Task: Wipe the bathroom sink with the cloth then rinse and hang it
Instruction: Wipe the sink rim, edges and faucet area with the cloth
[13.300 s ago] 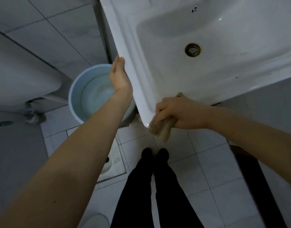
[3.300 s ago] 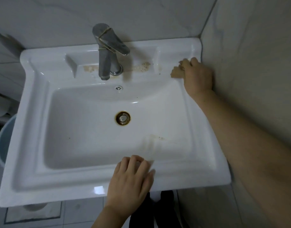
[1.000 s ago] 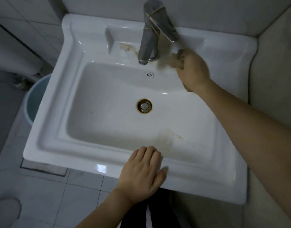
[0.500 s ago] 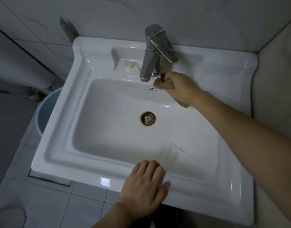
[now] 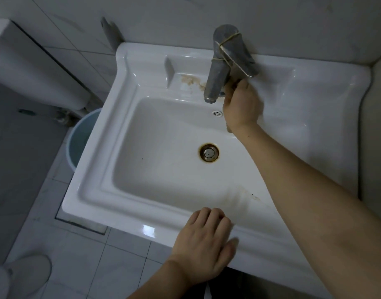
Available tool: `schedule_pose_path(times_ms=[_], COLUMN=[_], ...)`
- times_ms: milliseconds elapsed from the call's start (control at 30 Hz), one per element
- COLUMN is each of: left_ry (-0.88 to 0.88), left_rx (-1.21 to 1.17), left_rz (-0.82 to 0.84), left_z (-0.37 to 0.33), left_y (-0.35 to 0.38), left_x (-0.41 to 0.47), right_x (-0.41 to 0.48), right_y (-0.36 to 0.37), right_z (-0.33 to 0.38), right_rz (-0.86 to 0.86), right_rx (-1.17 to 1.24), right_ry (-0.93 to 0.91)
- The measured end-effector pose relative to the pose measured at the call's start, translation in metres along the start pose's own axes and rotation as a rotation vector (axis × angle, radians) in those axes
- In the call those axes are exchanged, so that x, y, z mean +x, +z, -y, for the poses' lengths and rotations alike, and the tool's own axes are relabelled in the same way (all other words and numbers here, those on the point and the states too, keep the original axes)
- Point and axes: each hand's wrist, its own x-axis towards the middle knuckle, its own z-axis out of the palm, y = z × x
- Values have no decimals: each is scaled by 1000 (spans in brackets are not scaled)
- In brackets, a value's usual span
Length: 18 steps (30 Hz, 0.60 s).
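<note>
Fingers (image 5: 239, 87) of our right hand (image 5: 242, 106) curl around the mostly hidden cloth (image 5: 228, 128), scrubbing by the faucet (image 5: 219, 83) base at the far ledge, while our left hand (image 5: 203, 244) lies flat, fingers together, bracing on the sink (image 5: 120, 212) near rim.

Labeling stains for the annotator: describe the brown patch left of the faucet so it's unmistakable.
Start at the white sink, then its back ledge behind the basin. The brown patch lies just left of the metal faucet. Unlike the rust ring around the drain, it is a pale, blotchy smear.
</note>
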Motion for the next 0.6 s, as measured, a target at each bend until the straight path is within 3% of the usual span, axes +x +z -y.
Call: schedule_pose_path(times_ms=[333, 600], left_ry=[-3, -31], left_rx=[-4, 3], left_rz=[8, 41], left_z=[0, -1], left_y=[2, -4], left_x=[-1, -1], right_x=[-15, -17], right_y=[10, 0], right_z=[0, -8], right_rz=[-62, 53], right_rx=[125, 208], right_ry=[-21, -88])
